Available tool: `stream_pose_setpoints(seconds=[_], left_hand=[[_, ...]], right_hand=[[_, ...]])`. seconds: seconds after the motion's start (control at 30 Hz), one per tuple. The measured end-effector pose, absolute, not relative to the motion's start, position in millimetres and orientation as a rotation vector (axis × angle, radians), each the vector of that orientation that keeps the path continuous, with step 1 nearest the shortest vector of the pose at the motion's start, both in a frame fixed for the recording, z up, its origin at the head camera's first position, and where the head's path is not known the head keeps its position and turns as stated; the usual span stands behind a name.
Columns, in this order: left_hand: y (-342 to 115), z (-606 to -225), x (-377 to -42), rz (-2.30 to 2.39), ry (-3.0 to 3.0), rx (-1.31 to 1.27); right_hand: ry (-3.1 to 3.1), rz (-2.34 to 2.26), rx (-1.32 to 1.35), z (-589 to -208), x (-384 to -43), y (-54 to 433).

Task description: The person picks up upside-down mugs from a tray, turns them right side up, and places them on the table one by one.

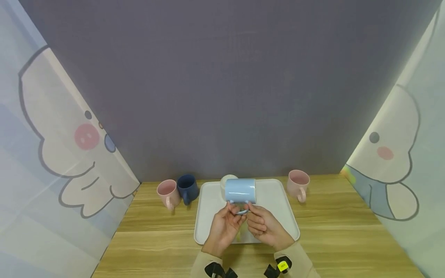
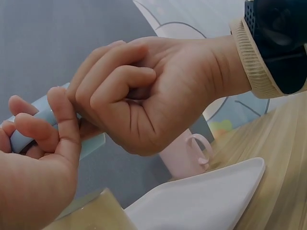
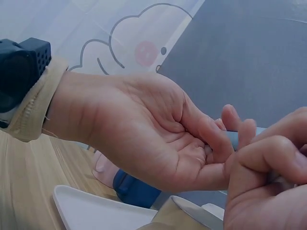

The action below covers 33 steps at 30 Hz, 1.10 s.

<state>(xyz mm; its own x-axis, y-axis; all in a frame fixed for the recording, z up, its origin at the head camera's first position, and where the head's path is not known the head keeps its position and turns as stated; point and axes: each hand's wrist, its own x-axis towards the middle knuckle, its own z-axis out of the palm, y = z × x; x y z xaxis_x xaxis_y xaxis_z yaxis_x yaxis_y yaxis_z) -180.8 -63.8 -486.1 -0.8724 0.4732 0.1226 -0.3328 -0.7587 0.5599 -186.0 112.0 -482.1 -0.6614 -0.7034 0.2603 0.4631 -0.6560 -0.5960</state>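
Note:
A light blue mug [image 1: 240, 190] lies tilted on its side in the air above the white tray [image 1: 207, 208], its handle [image 1: 242, 212] toward me. My left hand [image 1: 224, 227] holds the handle from the left, its fingers curled at it. From the other side my right hand [image 1: 267, 226] pinches the handle near its right end. In the left wrist view, left-hand fingers [image 2: 38, 132] wrap the light blue handle, and the right hand [image 2: 139, 96] hides part of the mug. Behind the mug, a white cup [image 1: 227, 180] is partly covered.
Left of the tray stand a pink mug [image 1: 168, 194] and a dark blue mug [image 1: 188, 189], side by side. Another pink mug [image 1: 298, 185] stands right of the tray. A tan, curved-rimmed object [image 3: 180, 213] shows below the hands. A dark grey panel [image 1: 226, 96] rises behind the wooden table [image 1: 333, 231].

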Motion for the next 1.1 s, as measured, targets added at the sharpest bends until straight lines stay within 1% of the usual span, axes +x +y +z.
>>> stream_pose_setpoints(seconds=[0.23,0.4,0.6,0.8,0.97,1.1], left_hand=[[-62.6,-489.6,-181.0,2.549,0.824,0.351],[-61.2,-491.4,-179.6,2.528,0.988,0.296],[-62.2,-490.6,-177.8,2.442,1.402,0.224],[-65.4,-488.3,-177.5,2.266,1.869,0.158],[-78.6,-492.1,-181.7,2.145,2.212,0.177],[-105.1,-497.6,-190.0,1.999,2.611,0.065]], right_hand=[[0.602,-2.263,-0.650,-484.9,-185.4,111.9],[0.572,-2.270,-0.666,-484.0,-184.1,111.9],[0.569,-2.296,-0.647,-481.1,-181.0,114.6],[0.647,-2.321,-0.691,-476.4,-177.8,118.8],[0.898,-2.326,-0.684,-475.3,-174.4,127.4],[1.310,-2.282,-0.630,-476.3,-171.9,143.3]])
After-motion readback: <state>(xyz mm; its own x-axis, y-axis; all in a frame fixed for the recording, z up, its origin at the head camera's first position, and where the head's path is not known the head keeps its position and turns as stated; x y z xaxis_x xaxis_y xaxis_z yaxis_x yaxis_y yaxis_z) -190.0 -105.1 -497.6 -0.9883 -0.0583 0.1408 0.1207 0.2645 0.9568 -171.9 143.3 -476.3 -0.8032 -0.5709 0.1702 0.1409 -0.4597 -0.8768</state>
